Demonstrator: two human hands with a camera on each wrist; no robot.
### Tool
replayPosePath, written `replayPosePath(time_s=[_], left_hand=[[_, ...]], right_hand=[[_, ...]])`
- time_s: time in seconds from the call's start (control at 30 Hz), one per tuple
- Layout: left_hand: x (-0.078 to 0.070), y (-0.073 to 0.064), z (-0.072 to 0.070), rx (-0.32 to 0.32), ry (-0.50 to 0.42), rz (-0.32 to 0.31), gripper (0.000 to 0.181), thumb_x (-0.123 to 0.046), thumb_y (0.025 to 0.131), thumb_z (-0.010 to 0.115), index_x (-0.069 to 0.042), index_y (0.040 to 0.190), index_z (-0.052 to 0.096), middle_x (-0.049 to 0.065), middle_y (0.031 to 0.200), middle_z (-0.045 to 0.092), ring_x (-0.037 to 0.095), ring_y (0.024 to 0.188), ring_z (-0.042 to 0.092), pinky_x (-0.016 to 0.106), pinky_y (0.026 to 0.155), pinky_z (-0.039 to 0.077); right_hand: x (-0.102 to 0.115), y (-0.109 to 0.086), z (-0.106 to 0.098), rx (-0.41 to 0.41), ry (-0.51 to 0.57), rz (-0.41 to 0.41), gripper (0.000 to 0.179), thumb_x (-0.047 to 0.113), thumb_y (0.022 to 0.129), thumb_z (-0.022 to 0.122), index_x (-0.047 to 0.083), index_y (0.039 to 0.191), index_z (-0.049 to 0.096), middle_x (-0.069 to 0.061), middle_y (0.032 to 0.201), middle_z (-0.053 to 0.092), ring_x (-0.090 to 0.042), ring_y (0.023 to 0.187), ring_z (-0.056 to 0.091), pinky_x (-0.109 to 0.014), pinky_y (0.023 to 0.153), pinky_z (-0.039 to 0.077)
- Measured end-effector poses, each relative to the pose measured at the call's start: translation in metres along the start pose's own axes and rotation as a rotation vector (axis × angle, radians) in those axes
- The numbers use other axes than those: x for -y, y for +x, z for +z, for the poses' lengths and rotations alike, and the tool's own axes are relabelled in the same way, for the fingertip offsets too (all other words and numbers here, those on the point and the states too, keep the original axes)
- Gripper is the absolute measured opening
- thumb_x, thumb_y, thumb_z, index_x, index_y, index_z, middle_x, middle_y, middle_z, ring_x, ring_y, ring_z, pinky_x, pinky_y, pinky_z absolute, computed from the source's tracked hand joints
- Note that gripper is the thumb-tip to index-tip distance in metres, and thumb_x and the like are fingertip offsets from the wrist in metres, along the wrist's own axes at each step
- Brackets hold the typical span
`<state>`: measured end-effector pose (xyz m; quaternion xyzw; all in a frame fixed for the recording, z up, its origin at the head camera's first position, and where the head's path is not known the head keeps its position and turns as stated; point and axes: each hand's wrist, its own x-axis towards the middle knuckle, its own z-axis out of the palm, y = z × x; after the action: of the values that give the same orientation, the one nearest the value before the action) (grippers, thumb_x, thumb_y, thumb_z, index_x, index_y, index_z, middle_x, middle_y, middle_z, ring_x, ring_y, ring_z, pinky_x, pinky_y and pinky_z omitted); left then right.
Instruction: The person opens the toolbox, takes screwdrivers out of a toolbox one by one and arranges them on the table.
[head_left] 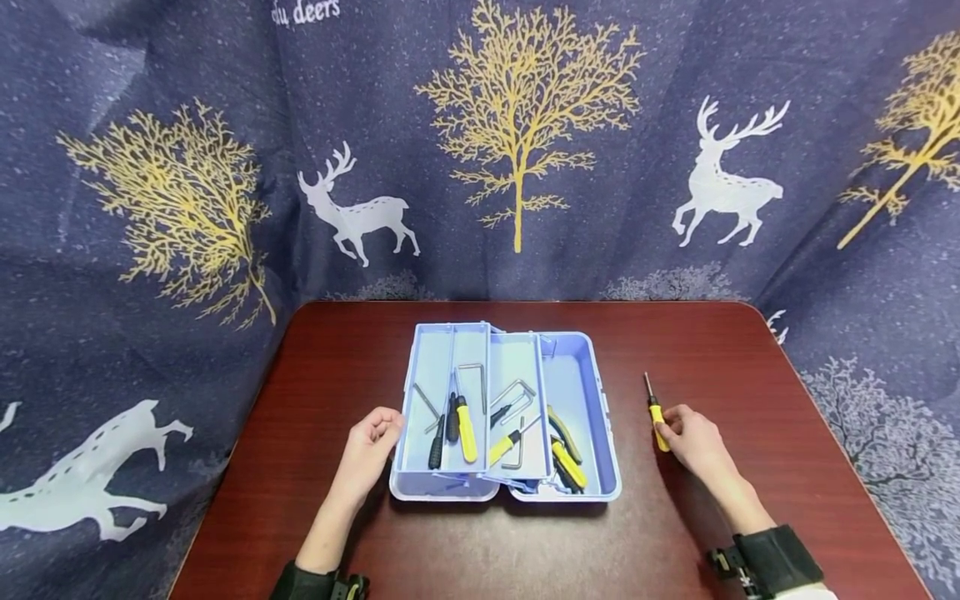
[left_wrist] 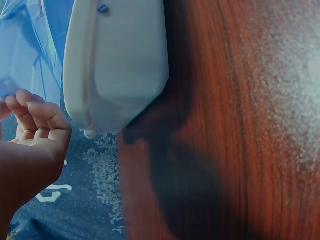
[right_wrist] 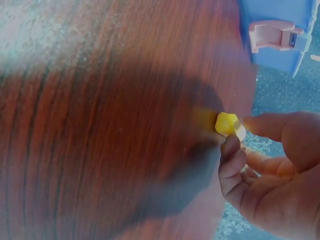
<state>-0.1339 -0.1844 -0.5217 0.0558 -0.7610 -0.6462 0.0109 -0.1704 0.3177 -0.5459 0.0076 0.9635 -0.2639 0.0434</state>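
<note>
In the head view my right hand [head_left: 696, 439] is right of the toolbox, thumb and fingers pinching a yellow-handled screwdriver [head_left: 657, 421] with its shaft pointing away from me. The handle's yellow end [right_wrist: 228, 123] shows between thumb and fingers in the right wrist view, close over the table. My left hand [head_left: 373, 442] grips the left edge of the opened blue toolbox [head_left: 611, 454] at its raised tray [head_left: 431, 350]. Its curled fingers [left_wrist: 42, 117] show beside the blue plastic in the left wrist view.
The trays hold another yellow screwdriver [head_left: 467, 432], black-handled tools and several hex keys [head_left: 483, 383]. Yellow-and-black pliers [head_left: 572, 467] lie in the deep compartment. The toolbox stands on a dark red wooden table [head_left: 562, 550], with a patterned cloth [head_left: 600, 250] hanging behind it.
</note>
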Motion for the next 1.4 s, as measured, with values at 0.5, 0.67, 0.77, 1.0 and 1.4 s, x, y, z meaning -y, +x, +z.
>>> replayPosePath(time_s=[0.5, 0.67, 0.77, 1.0, 1.4], left_hand=[[0.002, -0.001, 0.002, 0.016, -0.017, 0.005, 0.009, 0.001, 0.101, 0.057, 0.008, 0.101, 0.064, -0.002, 0.075, 0.063, 0.009, 0.063, 0.053, 0.022, 0.060, 0.045], [0.003, -0.002, 0.001, 0.028, -0.017, -0.001, 0.010, 0.000, 0.101, 0.058, 0.007, 0.101, 0.064, -0.002, 0.076, 0.064, 0.009, 0.065, 0.053, 0.023, 0.062, 0.046], [0.002, -0.001, -0.001, 0.014, -0.013, 0.026, 0.009, 0.000, 0.101, 0.059, 0.007, 0.099, 0.064, -0.001, 0.075, 0.064, 0.009, 0.063, 0.053, 0.023, 0.060, 0.046], [0.004, 0.001, -0.001, 0.025, -0.022, 0.058, 0.010, -0.001, 0.101, 0.060, 0.008, 0.100, 0.064, 0.001, 0.075, 0.063, 0.012, 0.062, 0.054, 0.024, 0.059, 0.047], [0.001, -0.001, -0.001, 0.010, -0.019, 0.029, 0.008, 0.000, 0.101, 0.060, 0.007, 0.098, 0.064, -0.002, 0.072, 0.062, 0.013, 0.061, 0.053, 0.024, 0.059, 0.045]], right_hand=[[0.053, -0.001, -0.036, -0.070, 0.092, -0.068, 0.024, 0.016, 0.102, 0.065, -0.005, 0.113, 0.065, -0.020, 0.097, 0.071, -0.035, 0.085, 0.069, -0.045, 0.070, 0.057], [0.115, -0.001, -0.040, -0.098, 0.123, -0.205, 0.012, 0.015, 0.099, 0.070, 0.006, 0.105, 0.064, -0.008, 0.093, 0.072, -0.026, 0.085, 0.070, -0.037, 0.070, 0.054], [0.157, 0.005, -0.042, -0.053, 0.141, -0.325, 0.007, 0.015, 0.099, 0.071, 0.010, 0.103, 0.067, -0.002, 0.092, 0.072, -0.018, 0.079, 0.066, -0.032, 0.067, 0.051], [0.242, 0.014, -0.043, 0.140, 0.137, -0.597, 0.008, 0.015, 0.101, 0.068, 0.013, 0.105, 0.075, 0.004, 0.092, 0.072, -0.008, 0.072, 0.058, -0.027, 0.066, 0.049], [0.334, -0.001, 0.012, 0.286, -0.039, -0.924, 0.005, 0.006, 0.095, 0.072, 0.009, 0.091, 0.073, 0.002, 0.081, 0.067, -0.012, 0.075, 0.059, -0.025, 0.074, 0.053]])
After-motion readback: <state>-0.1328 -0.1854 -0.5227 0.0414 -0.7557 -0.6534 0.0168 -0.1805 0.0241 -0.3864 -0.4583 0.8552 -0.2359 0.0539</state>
